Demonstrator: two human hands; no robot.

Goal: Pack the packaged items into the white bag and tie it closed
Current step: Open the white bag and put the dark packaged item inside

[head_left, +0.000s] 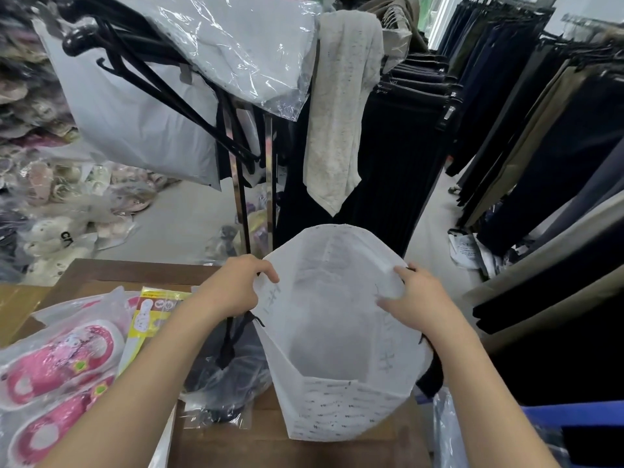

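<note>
- The white bag (pixel 337 410) stands upright at the near right part of the worktop (pixel 337 454), with its mouth pulled wide so things can drop straight in.
- The left hand (pixel 233 288) curls its fingers round the left rim, and the right hand (pixel 417 300) pinches the right rim. Drawn apart, they hold the mouth open.
- The bag appears empty inside, though the thin fabric makes that uncertain.
- The goods wait along the worktop's left side within reach: the pink slipper pack (pixel 60 363) at the near left edge, a yellow-labelled pack (pixel 152 315) behind it, and a dark item in clear wrap (pixel 233 376) just beside the bag.
</note>
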